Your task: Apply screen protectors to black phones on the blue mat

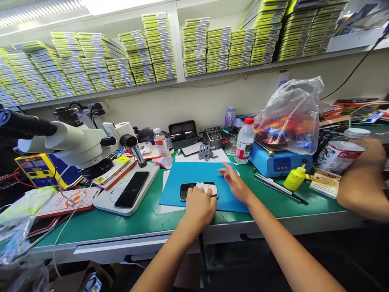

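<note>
A smartphone (184, 192) lies sideways on a blue mat (188, 171), its dark screen facing up. My left hand (199, 205) rests over the phone, fingers closed on a white wipe (208, 187) pressed to the screen; the hand hides part of both. To the right, my right hand (233, 183) hovers at the mat's right side, fingers spread and holding nothing. White paper (166, 178) shows from under the mat.
Left of the mat, a microscope (75, 142) stands on a pale base bearing another phone (132, 189). A red-capped bottle (244, 142), blue device (273, 160), yellow bottle (294, 177) and tweezers (279, 187) are on the right. Another person's arm (364, 182) reaches in there.
</note>
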Action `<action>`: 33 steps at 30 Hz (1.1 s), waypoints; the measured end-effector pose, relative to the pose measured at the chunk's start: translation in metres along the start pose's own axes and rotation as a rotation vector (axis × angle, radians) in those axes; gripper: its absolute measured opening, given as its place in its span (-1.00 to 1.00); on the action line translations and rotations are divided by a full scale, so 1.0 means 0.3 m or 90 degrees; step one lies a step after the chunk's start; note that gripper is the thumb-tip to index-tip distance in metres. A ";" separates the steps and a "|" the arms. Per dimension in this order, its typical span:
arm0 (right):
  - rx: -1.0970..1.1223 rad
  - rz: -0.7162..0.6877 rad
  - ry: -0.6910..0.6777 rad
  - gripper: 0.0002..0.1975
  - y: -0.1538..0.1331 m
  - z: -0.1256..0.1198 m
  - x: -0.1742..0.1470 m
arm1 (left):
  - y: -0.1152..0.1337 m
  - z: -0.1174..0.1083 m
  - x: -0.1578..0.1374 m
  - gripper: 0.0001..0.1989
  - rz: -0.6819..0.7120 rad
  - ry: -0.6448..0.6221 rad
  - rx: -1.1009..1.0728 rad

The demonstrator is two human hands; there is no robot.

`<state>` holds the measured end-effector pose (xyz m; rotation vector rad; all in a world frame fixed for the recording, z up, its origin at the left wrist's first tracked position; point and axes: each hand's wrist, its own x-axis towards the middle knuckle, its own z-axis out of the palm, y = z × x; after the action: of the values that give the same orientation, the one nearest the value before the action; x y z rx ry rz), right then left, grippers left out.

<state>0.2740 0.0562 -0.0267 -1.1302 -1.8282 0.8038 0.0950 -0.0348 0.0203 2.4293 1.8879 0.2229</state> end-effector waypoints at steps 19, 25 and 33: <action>-0.073 0.000 -0.010 -0.21 -0.056 -0.005 -0.004 | -0.225 -0.031 -0.161 -0.51 -0.094 -0.030 0.021; -0.091 -0.015 -0.017 -0.21 -0.057 -0.002 -0.002 | -0.143 -0.004 -0.146 -0.53 -0.080 -0.019 0.023; -0.106 -0.014 -0.023 -0.17 -0.055 0.002 0.000 | 0.077 0.016 -0.037 -0.62 0.010 -0.001 -0.024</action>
<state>0.2670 0.0497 -0.0132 -1.2044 -1.9643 0.6731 0.1151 -0.0510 0.0179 2.4199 1.8474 0.2549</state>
